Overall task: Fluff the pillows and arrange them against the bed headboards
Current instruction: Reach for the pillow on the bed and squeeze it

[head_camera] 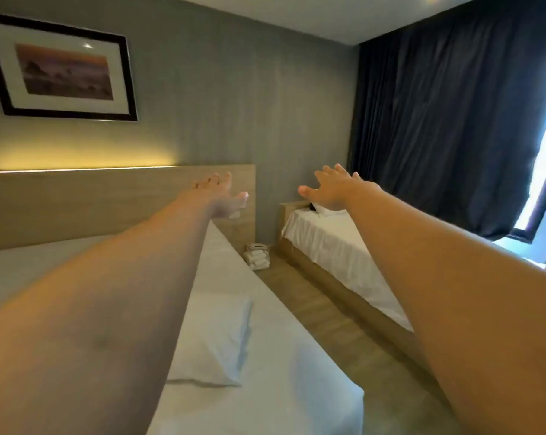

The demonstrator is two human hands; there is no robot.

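A white pillow [213, 340] lies flat on the near bed [284, 387], partly hidden under my left forearm. The wooden headboard [93, 202] of this bed runs along the grey wall. A second bed [331, 249] with a white sheet stands to the right, with a low wooden headboard [288, 211]; something white, perhaps a pillow [323, 210], shows at its head beneath my right hand. My left hand [221, 194] and my right hand [332, 189] are both stretched out forward in the air, fingers spread, holding nothing.
A wood-floor aisle [334, 324] runs between the two beds. Folded white towels [258, 257] sit on the floor at its far end. Dark curtains [453, 120] cover the right wall. A framed picture [61, 70] hangs above the headboard.
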